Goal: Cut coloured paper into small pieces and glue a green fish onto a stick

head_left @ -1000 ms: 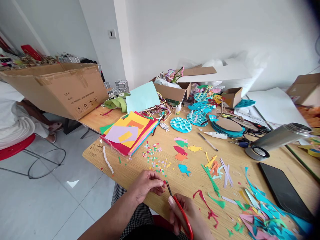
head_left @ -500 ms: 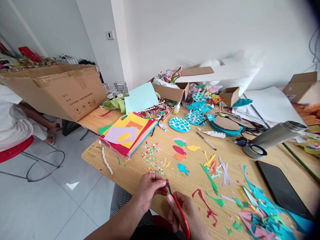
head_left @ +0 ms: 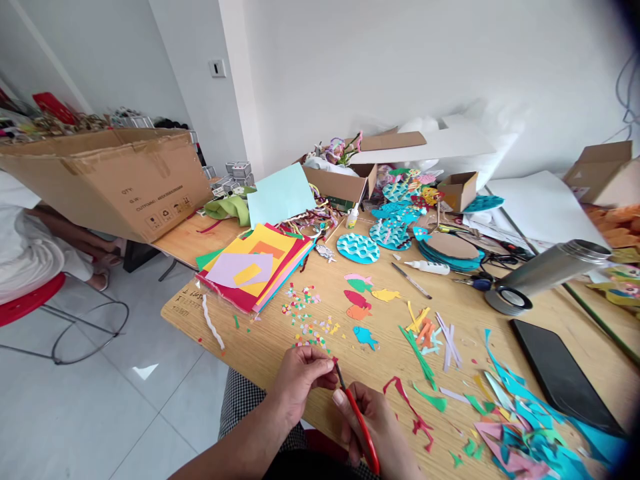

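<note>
My right hand [head_left: 373, 423] is closed round the red handles of a pair of scissors [head_left: 361, 421], whose dark blades point up and left. At the blade tips, my left hand [head_left: 305, 377] pinches a small piece of red paper [head_left: 335, 360], mostly hidden by the fingertips. Just beyond the hands lies a scatter of tiny coloured paper bits [head_left: 310, 327]. Paper fish lie farther back: a blue fish [head_left: 365, 337], an orange fish [head_left: 359, 313], a red fish [head_left: 357, 298] and a yellow fish [head_left: 386, 295] among them.
Coloured paper sheets [head_left: 250, 273] are stacked at the left. Paper scraps [head_left: 530, 433], a black phone [head_left: 560, 373] and a steel flask [head_left: 555, 273] are on the right. Behind stand a glue bottle [head_left: 429, 267] and cardboard discs [head_left: 450, 247]. A person [head_left: 30, 247] sits at far left.
The view has shifted very slightly. Both hands keep almost the same position, with the scissor blades looking closer together at the red paper.
</note>
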Demonstrator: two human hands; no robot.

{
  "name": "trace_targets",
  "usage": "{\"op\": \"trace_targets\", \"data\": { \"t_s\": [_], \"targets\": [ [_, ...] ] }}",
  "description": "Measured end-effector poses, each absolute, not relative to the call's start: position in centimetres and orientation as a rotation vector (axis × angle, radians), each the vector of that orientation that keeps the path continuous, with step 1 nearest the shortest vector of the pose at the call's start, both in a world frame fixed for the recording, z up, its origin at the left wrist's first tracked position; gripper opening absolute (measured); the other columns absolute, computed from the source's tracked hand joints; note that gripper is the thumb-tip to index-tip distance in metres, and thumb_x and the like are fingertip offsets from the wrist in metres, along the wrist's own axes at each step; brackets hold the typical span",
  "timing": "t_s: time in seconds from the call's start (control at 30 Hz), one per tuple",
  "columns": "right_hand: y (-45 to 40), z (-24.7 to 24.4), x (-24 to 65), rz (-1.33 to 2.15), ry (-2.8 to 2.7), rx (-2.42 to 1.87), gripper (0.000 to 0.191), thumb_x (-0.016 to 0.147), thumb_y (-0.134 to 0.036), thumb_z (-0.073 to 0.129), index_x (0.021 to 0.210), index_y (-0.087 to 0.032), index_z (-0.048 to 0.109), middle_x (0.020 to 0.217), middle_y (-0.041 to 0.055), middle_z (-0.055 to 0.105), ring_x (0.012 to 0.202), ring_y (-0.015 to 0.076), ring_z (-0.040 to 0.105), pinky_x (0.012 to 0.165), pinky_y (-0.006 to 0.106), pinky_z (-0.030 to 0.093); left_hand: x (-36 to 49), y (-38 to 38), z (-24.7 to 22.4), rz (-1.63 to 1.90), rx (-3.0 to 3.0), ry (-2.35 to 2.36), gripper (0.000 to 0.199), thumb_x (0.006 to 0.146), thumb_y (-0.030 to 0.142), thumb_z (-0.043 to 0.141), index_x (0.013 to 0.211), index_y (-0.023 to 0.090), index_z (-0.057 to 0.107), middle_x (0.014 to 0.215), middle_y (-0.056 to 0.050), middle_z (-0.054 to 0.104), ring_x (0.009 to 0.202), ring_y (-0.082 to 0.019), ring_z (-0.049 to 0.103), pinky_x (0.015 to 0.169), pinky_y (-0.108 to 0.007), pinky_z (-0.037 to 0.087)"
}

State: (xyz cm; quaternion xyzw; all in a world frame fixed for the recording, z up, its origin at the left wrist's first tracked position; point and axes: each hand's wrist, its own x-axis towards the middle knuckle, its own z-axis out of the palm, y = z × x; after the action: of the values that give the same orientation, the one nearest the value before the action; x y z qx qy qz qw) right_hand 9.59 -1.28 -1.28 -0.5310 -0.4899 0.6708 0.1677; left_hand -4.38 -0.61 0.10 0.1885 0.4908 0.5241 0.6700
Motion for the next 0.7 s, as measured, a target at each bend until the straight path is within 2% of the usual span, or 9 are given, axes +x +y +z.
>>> {"op": "trace_targets", "data": {
  "t_s": [0.7],
  "targets": [
    [-1.6,-1.64,9.5,1.869,-1.293,-1.527,0.05,0.066,-0.065,0.063,0.063,-0.022,0.038,0.036,-0.0064,0.052,0.023,0.0064,0.041,0.027,0.016,0.022,-4.05,-0.62,0.22,1.193,0.417,1.079,0.024,0.055,0.03,0.079,0.063,0.011,0.066,0.063,-0.005,0.066,0.057,-0.013,0.059,0.058,-0.025,0.047]
  ]
}}
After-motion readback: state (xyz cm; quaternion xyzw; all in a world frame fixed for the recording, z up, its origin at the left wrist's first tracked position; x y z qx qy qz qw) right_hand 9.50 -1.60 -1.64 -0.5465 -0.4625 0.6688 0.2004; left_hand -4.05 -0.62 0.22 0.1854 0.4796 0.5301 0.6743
